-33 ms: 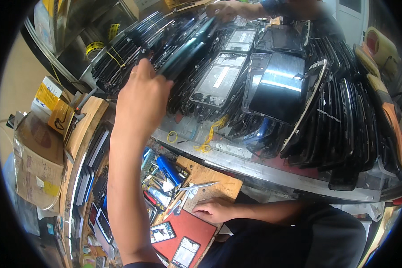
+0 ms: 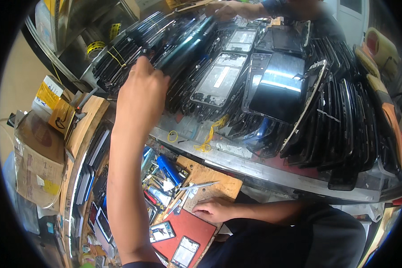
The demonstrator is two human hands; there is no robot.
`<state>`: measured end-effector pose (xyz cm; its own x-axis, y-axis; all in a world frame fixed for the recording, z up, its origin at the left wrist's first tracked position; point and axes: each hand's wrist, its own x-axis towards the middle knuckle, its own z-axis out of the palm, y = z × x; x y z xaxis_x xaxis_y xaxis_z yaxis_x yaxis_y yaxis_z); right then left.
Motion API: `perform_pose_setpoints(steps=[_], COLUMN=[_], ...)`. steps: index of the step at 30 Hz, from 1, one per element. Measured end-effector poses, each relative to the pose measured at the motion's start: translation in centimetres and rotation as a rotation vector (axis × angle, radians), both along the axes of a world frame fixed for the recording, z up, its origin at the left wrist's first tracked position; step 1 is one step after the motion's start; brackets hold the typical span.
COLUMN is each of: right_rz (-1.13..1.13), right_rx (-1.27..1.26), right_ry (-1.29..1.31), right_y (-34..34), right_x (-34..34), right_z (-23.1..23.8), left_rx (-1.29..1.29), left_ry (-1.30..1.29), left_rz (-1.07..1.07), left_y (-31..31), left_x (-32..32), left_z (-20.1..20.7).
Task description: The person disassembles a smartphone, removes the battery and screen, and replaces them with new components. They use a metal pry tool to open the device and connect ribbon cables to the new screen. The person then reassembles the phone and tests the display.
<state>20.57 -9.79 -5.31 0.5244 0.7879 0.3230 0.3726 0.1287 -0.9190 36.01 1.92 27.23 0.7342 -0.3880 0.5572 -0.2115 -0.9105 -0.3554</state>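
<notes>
My left hand is stretched over the stacks at the far left, its fingers bent closed against a small dark thing too hidden to make out. Just beyond it, a long shiny dark panel slants upward, smeared by motion. Another person's hand is at the panel's far end. Low in the view, my right hand rests with fingers laid loosely on a wooden board, near a red mat. On the mat lie an opened phone and a phone frame.
Packed rows of dark phone frames fill the glass-topped counter, with a black screen and a grey phone frame on top. A blue cylindrical tool lies among hand tools. At left are a cardboard box and a wooden ledge.
The shiny panel has shifted slightly up and away from my left hand, which has drawn back a little. My right hand stays where it was.
</notes>
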Motion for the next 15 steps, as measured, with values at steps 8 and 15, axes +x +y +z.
perform_pose_setpoints(steps=[8,15], right_rz=[-0.021,-0.061], right_rx=[0.003,0.000], right_ry=[-0.023,-0.085], right_y=[-0.1,0.2], right_x=[0.7,0.5], right_z=[0.3,-0.6], left_rx=[-0.625,-1.327], left_ry=[-0.203,0.220], left_rz=[-0.297,-0.341], left_y=[1.2,-0.7], left_x=[3.3,2.0], left_z=[-1.0,-1.2])
